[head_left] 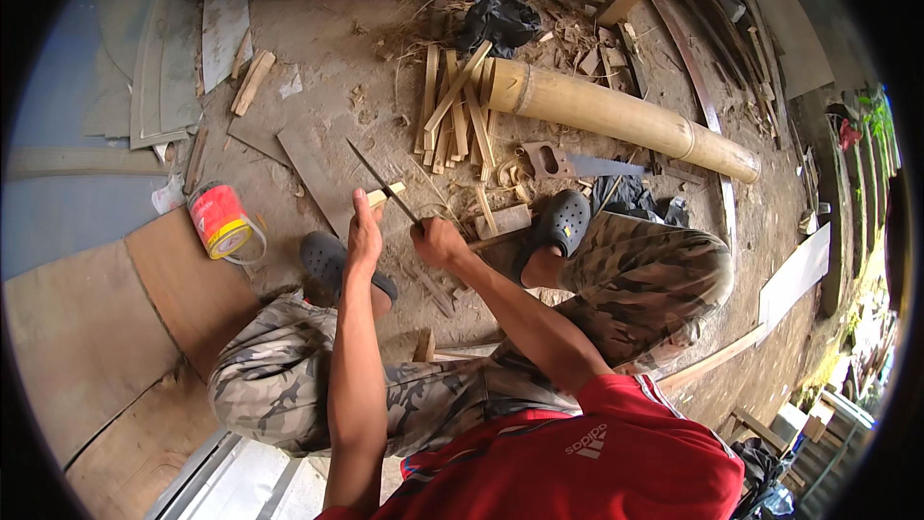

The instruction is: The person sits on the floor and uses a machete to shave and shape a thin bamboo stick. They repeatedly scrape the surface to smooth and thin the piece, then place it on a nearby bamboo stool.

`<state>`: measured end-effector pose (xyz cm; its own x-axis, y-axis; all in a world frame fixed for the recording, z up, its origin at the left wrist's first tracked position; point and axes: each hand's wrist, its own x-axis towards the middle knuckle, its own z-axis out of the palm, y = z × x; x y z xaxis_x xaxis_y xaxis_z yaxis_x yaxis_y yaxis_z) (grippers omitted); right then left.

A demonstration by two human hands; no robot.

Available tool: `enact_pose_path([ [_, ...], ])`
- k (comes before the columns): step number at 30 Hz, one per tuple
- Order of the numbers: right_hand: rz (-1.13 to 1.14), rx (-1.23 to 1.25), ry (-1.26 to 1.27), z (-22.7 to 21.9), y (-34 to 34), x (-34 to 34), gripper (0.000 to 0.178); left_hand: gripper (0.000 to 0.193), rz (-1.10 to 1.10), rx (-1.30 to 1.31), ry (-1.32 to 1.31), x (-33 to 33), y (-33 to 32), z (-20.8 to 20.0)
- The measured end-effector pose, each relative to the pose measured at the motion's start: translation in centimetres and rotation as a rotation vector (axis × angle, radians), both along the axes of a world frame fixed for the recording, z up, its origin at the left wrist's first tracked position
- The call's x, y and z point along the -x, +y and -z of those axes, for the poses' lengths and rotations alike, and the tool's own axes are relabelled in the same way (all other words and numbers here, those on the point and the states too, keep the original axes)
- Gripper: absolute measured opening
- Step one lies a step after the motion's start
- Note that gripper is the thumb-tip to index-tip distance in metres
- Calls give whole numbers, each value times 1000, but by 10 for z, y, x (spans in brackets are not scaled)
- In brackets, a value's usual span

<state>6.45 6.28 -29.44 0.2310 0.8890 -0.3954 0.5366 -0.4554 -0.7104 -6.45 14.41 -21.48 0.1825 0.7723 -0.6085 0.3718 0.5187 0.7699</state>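
Observation:
My right hand (pixel 440 243) is wrapped round the handle of a long, dark-bladed knife (pixel 371 166), whose tip points up and to the left. Close beside it, my left hand (pixel 363 234) grips a short pale bamboo strip (pixel 387 195), thumb upward. The blade crosses the strip and looks to be against it; whether it has cut in is too small to tell. Both hands are between my knees, above the dirt floor. Beyond them lies a pile of split bamboo strips (pixel 452 120), several crossing one another.
A thick bamboo pole (pixel 616 120) lies to the right of the pile, with a handsaw (pixel 577 164) just nearer. A wood block (pixel 502 221) sits near my right clog (pixel 563 221). On the left stand a red and yellow bucket (pixel 221 221) and flat boards (pixel 173 274).

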Motion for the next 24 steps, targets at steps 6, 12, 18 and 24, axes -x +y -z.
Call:
enact_pose_path([
  [6, 161, -250, 171, -63, 4, 3, 37, 99, -95, -3, -31, 3, 12, -2],
  [12, -8, 0, -64, 7, -4, 1, 36, 103, 6, -38, 50, -6, 13, 4],
  [18, -6, 132, 101, -24, 13, -14, 40, 108, 24, -52, 112, -16, 22, -1],
  [24, 142, -125, 76, -41, -1, -2, 33, 110, 74, -14, 207, -18, 29, 7],
])
